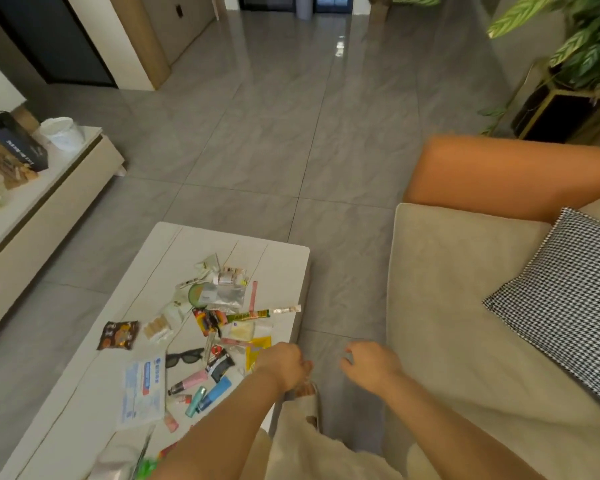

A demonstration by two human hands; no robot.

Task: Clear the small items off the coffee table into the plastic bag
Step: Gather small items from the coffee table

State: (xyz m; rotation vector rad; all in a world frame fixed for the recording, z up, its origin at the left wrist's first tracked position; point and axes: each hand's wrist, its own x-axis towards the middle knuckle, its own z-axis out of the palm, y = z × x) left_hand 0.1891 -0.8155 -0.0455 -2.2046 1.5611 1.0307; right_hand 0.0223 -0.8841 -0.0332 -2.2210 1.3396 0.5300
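The white coffee table (174, 244) holds a scatter of small items: black sunglasses (184, 356), a brown snack packet (118, 335), a flat white-and-blue pack (144, 389), a yellow sachet (258, 348), a pink tube (187, 382), a blue tube (217, 393) and a green round tin (198, 294). A crumpled clear plastic bag (110, 459) lies at the table's near end. My left hand (284, 367) hovers at the table's right edge with fingers curled; a blurred brownish thing shows just below it. My right hand (371, 365) is over the floor gap, fingers apart and holding nothing.
A beige sofa (465, 306) with a checked cushion (568, 306) and an orange backrest stands on the right. A low white cabinet (49, 202) with boxes runs along the left. A potted plant (568, 98) is at the far right. Grey tiled floor lies beyond.
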